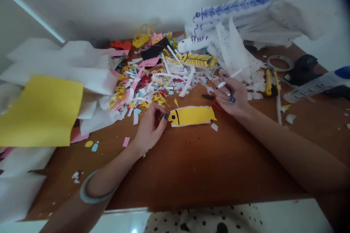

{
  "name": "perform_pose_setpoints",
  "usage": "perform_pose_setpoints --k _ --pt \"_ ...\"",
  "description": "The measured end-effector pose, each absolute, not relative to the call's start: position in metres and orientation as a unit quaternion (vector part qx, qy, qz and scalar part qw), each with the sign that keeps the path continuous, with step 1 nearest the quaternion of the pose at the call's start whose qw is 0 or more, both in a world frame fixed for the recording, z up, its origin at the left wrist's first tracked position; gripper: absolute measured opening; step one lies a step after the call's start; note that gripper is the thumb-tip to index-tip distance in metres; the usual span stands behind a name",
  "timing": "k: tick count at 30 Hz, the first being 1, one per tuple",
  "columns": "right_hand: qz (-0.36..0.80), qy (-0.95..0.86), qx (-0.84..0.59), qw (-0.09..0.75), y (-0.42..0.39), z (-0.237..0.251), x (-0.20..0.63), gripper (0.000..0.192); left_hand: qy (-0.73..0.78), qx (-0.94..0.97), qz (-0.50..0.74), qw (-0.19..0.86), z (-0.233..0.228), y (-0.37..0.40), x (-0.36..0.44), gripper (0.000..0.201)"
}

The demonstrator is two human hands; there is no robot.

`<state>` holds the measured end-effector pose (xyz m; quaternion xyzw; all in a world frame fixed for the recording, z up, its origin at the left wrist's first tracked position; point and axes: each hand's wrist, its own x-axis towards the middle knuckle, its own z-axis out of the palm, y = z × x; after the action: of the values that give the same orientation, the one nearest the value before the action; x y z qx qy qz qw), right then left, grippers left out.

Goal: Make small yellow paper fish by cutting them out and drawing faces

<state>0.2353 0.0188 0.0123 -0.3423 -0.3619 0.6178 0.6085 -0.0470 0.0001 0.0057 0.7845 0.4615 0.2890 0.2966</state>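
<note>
Brown table [213, 167] against pale wall [123, 0]; print on bottle [314, 86] illegible. Right hand [233, 96] grips white marker [221, 85]; curled left hand [151, 127] touches yellow fish [193, 116], grip unclear.

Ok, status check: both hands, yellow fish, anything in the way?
Left hand at the head of the fish. Right hand holding pen, off the fish. Face drawn, body plain. Red-handled tool near tail; scraps beyond.

Yellow paper fish [194, 115] flat on table [191, 174], head left, black eye and band, white pen [221, 84] held tilted
</note>
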Motion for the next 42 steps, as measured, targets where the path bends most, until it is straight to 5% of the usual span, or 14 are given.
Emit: perform_pose_setpoints --k 8,17,25,29,36,42 --pt "0.654 -0.389 -0.333 0.557 0.021 0.016 0.253 0.032 0.443 0.860 0.164 0.191 0.006 -0.003 -0.041 0.068" --pt "0.630 -0.472 -0.354 0.505 0.029 -0.009 0.252 0.031 0.436 0.860 0.149 0.222 0.004 0.001 -0.038 0.059" --pt "0.270 -0.573 -0.460 0.623 0.017 -0.009 0.241 0.018 0.419 0.872 0.146 0.209 0.007 -0.002 -0.036 0.051" --pt "0.202 -0.719 -0.425 0.511 -0.007 0.002 0.216 0.001 0.422 0.875 0.162 0.175 0.008 0.000 -0.038 0.044" --pt "0.036 -0.848 -0.336 0.408 -0.026 -0.002 0.194 0.026 0.414 0.885 0.173 0.122 0.004 0.011 -0.045 0.048" --pt "0.114 -0.779 -0.399 0.470 -0.014 -0.007 0.209 0.008 0.407 0.893 0.163 0.103 0.007 0.024 -0.058 0.048"
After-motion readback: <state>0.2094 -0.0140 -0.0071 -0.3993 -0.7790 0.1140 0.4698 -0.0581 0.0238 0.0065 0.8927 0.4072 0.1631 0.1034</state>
